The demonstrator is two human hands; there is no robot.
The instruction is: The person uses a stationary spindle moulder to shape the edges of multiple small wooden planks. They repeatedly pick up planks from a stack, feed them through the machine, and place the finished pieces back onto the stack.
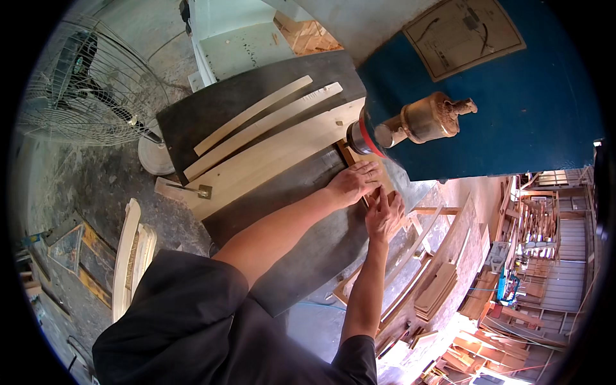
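Note:
My left hand (356, 181) presses its curved fingers on a narrow wooden board (373, 163) just below a cylindrical machine head with a red band (366, 138). My right hand (385, 217), closer to me, grips the same board with bent fingers; its thumb is partly hidden. The board lies on a dark metal table (263, 263). Left of my hands, a wide curved pale plank (276, 154) lies with two thinner curved strips (263, 131) beyond it. A small metal fitting (205, 191) sits at the plank's near left end.
A blue machine body (494, 141) stands at the right, carrying a metal fitting (430, 119). A wire-cage fan (80, 86) is at the upper left. Pale curved offcuts (128, 256) stand left of the table. Stacked boards (436, 289) and timber fill the workshop to the right.

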